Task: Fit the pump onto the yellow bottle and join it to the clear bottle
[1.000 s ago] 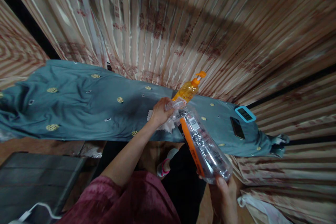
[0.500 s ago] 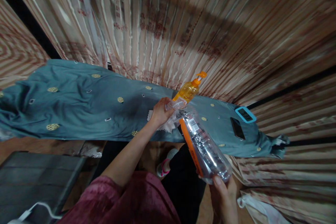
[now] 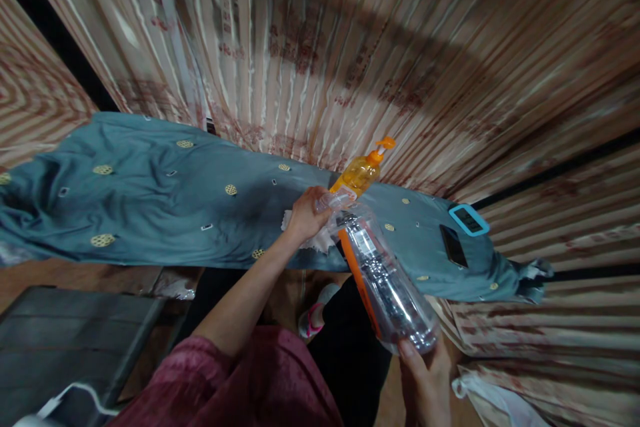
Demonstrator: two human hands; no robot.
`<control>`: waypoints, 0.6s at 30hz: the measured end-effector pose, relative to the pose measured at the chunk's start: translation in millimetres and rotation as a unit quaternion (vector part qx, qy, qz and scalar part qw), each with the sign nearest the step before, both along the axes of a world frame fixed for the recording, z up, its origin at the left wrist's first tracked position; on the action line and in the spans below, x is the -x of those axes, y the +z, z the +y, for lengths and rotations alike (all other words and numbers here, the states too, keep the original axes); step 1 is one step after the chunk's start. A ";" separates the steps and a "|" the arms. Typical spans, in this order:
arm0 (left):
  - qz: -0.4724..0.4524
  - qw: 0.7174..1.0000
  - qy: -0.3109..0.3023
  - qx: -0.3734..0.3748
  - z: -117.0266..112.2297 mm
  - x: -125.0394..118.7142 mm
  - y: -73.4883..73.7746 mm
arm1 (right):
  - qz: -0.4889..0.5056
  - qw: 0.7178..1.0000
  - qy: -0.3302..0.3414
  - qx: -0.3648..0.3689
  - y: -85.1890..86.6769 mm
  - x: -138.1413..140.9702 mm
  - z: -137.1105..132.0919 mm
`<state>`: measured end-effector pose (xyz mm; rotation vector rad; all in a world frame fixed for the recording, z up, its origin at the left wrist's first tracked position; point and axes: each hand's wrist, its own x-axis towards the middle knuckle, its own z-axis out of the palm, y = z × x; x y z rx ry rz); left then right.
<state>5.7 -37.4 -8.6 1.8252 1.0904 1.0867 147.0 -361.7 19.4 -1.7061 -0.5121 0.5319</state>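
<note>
My right hand [image 3: 425, 373] grips the base end of a large clear plastic bottle [image 3: 395, 287] with an orange label along one side. The bottle is tilted, its narrow end up toward my left hand [image 3: 307, 213]. That hand is closed on a small clear plastic piece [image 3: 337, 199] at the bottle's narrow end; its exact shape, and whether the two are joined, I cannot make out. Just behind stands a pump bottle [image 3: 359, 175] with yellow-orange liquid and an orange pump top. Under my left hand lies a white tissue [image 3: 320, 240].
A teal patterned cloth [image 3: 150, 193] covers the long narrow table. At its right end lie a dark phone [image 3: 453, 245] and a blue-framed digital timer [image 3: 469, 219]. Pleated curtains [image 3: 320, 47] hang close behind. A grey box-like surface [image 3: 65, 340] stands at lower left.
The large bottle has turned a little in my right hand, and its base has shifted slightly left. My left hand stays nearly in place.
</note>
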 end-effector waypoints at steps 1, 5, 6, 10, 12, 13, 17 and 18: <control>-0.002 1.000 -0.001 0.004 0.1 0.1 0.8 | -0.006 1.000 0.001 0.001 0.4 0.2 -0.1; 0.002 1.000 -0.001 0.016 1.5 -0.5 2.5 | -0.031 0.999 0.001 0.007 3.1 1.0 1.2; 0.003 1.000 0.001 0.016 1.9 -0.7 2.5 | -0.032 0.999 0.001 0.008 4.0 1.5 1.8; 0.000 1.000 0.002 0.009 2.7 -1.0 0.0 | -0.018 1.000 -0.004 0.009 6.3 4.5 3.3; -0.008 1.000 0.001 0.007 2.7 -1.3 -2.3 | -0.027 1.000 -0.006 0.013 6.0 5.3 3.1; -0.013 1.000 0.000 0.008 2.7 -1.6 -3.5 | -0.037 0.999 -0.005 0.015 5.7 5.4 2.8; -0.028 0.999 -0.001 0.019 3.4 -2.9 -8.2 | -0.063 0.998 0.003 0.030 4.4 3.4 0.8; -0.031 0.999 -0.002 0.021 3.8 -3.2 -9.3 | -0.061 0.998 0.005 0.033 3.9 2.7 0.1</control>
